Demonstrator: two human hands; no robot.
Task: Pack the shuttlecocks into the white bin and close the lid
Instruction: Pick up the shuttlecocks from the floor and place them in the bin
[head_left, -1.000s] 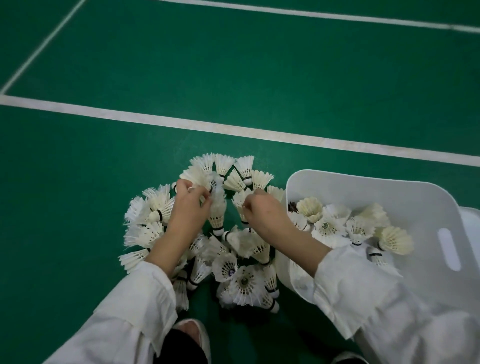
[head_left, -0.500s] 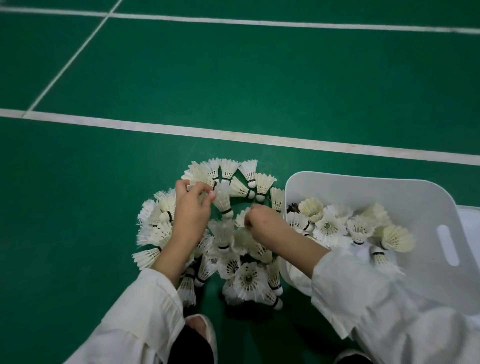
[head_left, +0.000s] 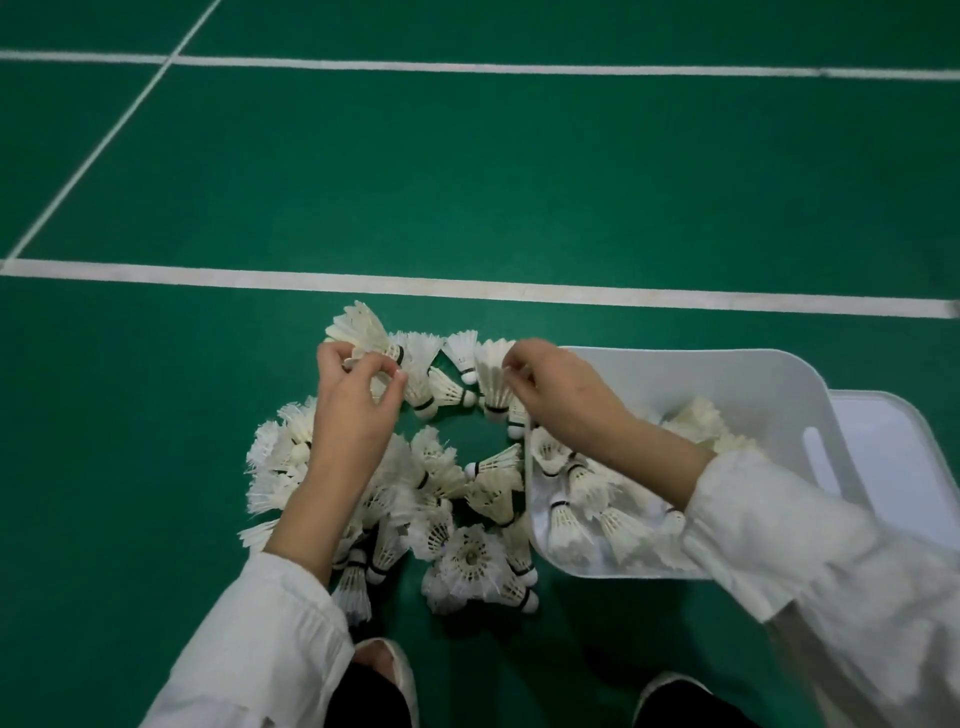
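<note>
Gathering underway: left hand (head_left: 353, 405) and right hand (head_left: 558, 395) each pinch a shuttlecock (head_left: 363, 332) from the floor pile, next needing transfer into the bin (head_left: 727, 374).

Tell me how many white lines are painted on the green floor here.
3: one wide line across just beyond the shuttlecocks, one far line across the top, and one diagonal line at left joining them. More may lie out of view.

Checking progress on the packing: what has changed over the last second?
Both hands reached to the pile's far edge: left hand now pinches a shuttlecock, right hand grips another. White bin stays put, partly filled; floor pile remains.
</note>
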